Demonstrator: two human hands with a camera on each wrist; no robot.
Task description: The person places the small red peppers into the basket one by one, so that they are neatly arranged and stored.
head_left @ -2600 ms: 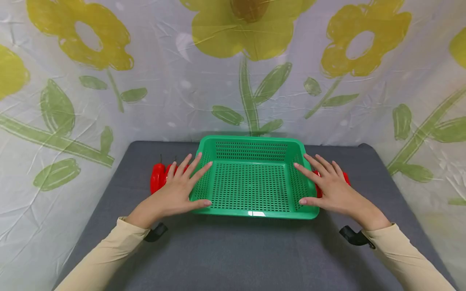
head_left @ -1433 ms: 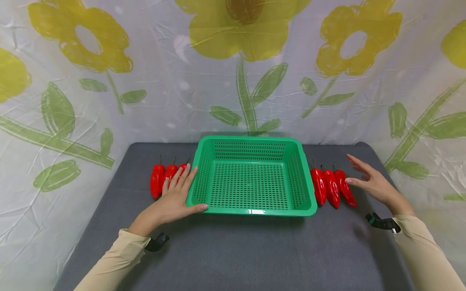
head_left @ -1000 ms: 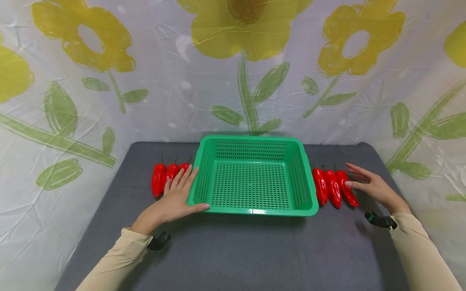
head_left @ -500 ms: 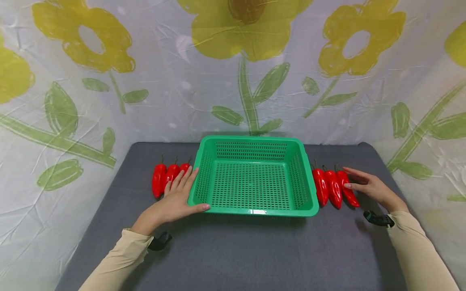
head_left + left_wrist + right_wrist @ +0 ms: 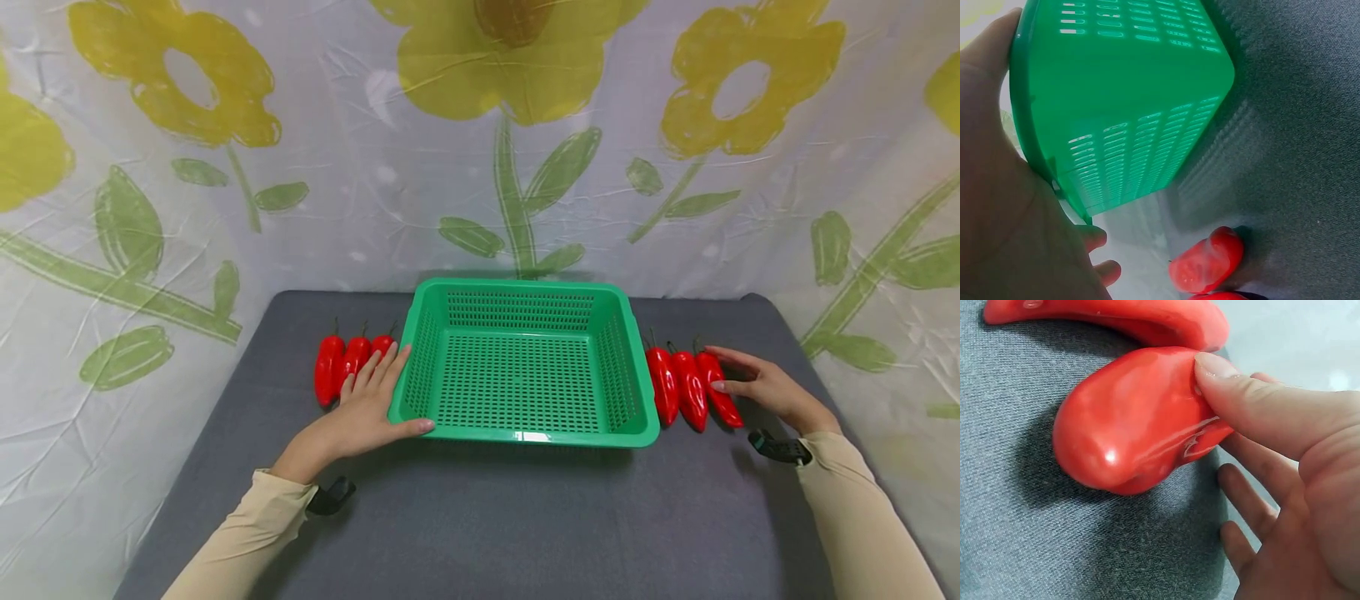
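A green perforated plastic basket (image 5: 517, 383) stands on the grey table, bare inside. My left hand (image 5: 363, 412) lies spread along its left rim, fingers straight, thumb at the near corner; the left wrist view has the palm against the rim (image 5: 1020, 94). My right hand (image 5: 772, 392) pinches the outermost red chili pepper (image 5: 720, 392) of the right-hand row. In the right wrist view the thumb (image 5: 1216, 369) presses on the pepper (image 5: 1135, 425), with a fingertip behind it and the other fingers loose below.
Two more red peppers, one near the basket (image 5: 662, 385) and one in the middle (image 5: 688, 390), lie on the right. Several red peppers (image 5: 328, 371) lie left of the basket, partly behind the left hand. A flower-printed curtain (image 5: 360, 233) closes off the back and sides.
The right hand has left the basket's right side, moved out right, then in onto the outermost pepper and taken hold of it. The left hand has drawn slightly back along the rim.
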